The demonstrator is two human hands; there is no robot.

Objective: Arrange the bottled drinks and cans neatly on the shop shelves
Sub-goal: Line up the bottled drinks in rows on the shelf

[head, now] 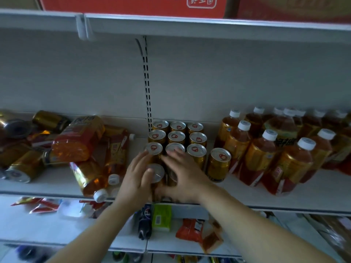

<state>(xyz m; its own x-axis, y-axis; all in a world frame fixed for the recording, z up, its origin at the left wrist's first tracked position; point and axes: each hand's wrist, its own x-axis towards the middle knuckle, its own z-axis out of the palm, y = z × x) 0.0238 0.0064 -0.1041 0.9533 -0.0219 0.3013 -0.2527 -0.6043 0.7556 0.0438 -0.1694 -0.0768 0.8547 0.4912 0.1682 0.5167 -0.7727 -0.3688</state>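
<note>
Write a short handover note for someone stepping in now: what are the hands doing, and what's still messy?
Left hand: straight fingers press the side of the front can.
Right hand: over the neighbouring can, grip blurred.
Done: can block upright in rows at mid-shelf; bottles mostly standing on the right.
To do: settle the front cans, pull in the lone can, stand up the toppled bottles and cans on the left.
</note>
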